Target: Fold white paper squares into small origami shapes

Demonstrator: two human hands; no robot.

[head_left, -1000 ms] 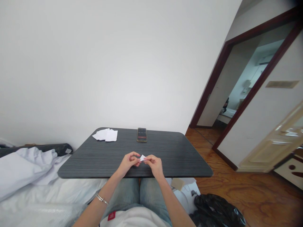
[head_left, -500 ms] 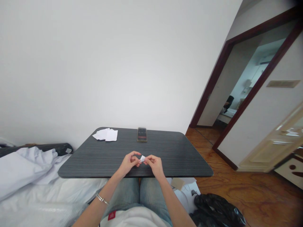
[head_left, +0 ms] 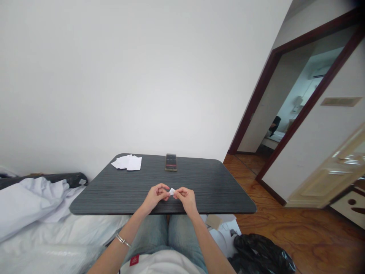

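Observation:
A small folded piece of white paper (head_left: 172, 191) is pinched between my two hands, just above the near part of the dark table (head_left: 199, 179). My left hand (head_left: 156, 196) grips its left side with thumb and fingers closed. On the other side, my right hand (head_left: 186, 198) pinches its right edge between thumb and forefinger. Several white paper sheets (head_left: 134, 163) lie overlapping at the table's far left. A phone (head_left: 171, 162) with a lit dark screen lies near the table's back edge, in the middle.
White cloth and plastic-covered bedding (head_left: 37, 198) are to the left of the table. A black plastic bag (head_left: 261, 251) and some papers (head_left: 224, 232) are on the floor at the lower right. A white wall (head_left: 159, 76) rises behind the table; a doorway stands at the right.
My left forefinger has come down closer to the paper. Both hands otherwise keep their place, and the sheets and phone have not moved.

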